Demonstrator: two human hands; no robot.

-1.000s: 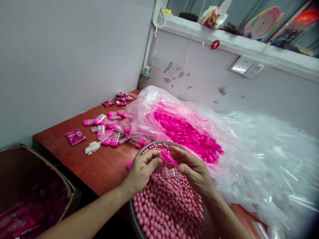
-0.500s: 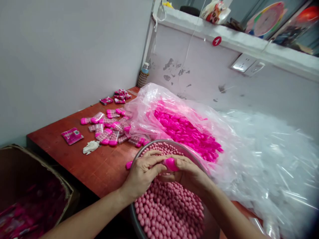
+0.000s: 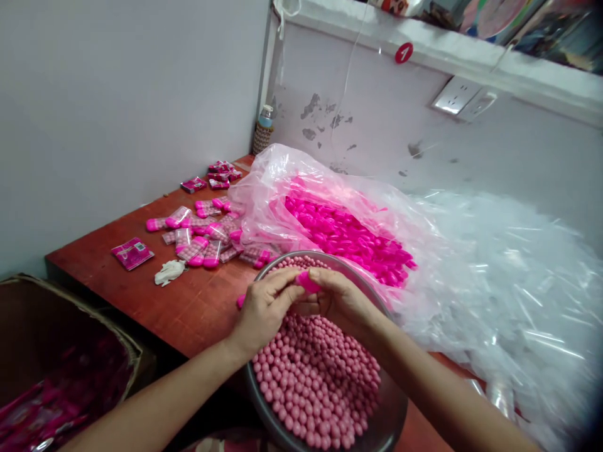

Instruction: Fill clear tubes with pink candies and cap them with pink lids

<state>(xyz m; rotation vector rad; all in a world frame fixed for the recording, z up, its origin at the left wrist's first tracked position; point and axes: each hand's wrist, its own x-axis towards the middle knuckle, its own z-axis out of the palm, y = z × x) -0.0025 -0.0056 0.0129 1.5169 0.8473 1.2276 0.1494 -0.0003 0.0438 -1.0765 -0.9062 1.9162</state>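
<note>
Both hands meet over a metal bowl (image 3: pixel 393 411) heaped with pale pink candy balls (image 3: pixel 315 376). My left hand (image 3: pixel 264 307) and my right hand (image 3: pixel 342 301) pinch together on a small clear case with a bright pink cap (image 3: pixel 308 282). The case's clear body is mostly hidden between the fingers. Behind the bowl an open plastic bag (image 3: pixel 282 182) holds a heap of bright pink caps (image 3: pixel 348 235).
Several filled capped cases (image 3: pixel 198 235) lie on the red-brown table (image 3: pixel 188 307), with pink packets (image 3: pixel 132 253) and a crumpled white scrap (image 3: pixel 169 271). Clear plastic (image 3: pixel 509 295) piles at right. A cardboard box (image 3: pixel 61 364) stands lower left. A small bottle (image 3: pixel 262 130) stands in the corner.
Both hands have drawn together and pressed the pink cap onto the case, staying above the bowl. The camera view has tipped slightly downward.
</note>
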